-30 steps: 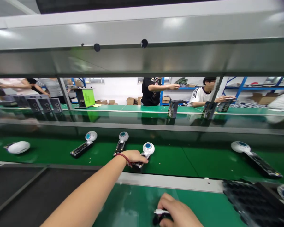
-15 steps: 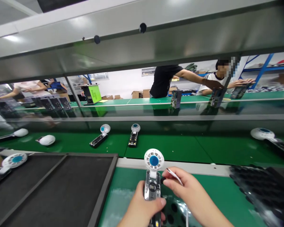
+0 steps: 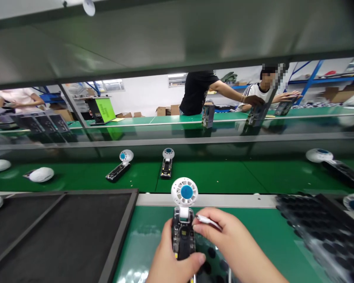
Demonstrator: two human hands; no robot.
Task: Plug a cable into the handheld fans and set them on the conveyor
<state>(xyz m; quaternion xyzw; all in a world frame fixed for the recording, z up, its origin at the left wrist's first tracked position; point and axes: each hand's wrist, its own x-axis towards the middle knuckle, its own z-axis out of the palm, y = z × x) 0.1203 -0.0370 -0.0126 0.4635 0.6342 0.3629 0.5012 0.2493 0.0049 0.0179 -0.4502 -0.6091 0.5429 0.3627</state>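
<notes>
A handheld fan (image 3: 184,192) with a white round head, blue centre and clear body over dark electronics stands nearly upright before me. My left hand (image 3: 169,253) is wrapped around its lower body, thumb across the front. My right hand (image 3: 224,230) is closed on a white cable (image 3: 208,221). The cable's plug end points toward the upper right side of the fan body, with the fingertips close against that side. Whether the plug touches the fan I cannot tell. Small yellow marks show in the round window on the fan's front.
Several similar fans, such as one fan (image 3: 166,165), lie on the green belt (image 3: 224,181) ahead. A black tray (image 3: 61,232) is at left; a sheet of black round pads (image 3: 315,232) lies right. Overhead runs a metal shelf (image 3: 165,43). Co-workers (image 3: 197,92) stand or sit across the line.
My right hand has turned the cable's plug lower, toward the fan's side. Yellow marks now show in the fan's window. The whole view has shifted a little.
</notes>
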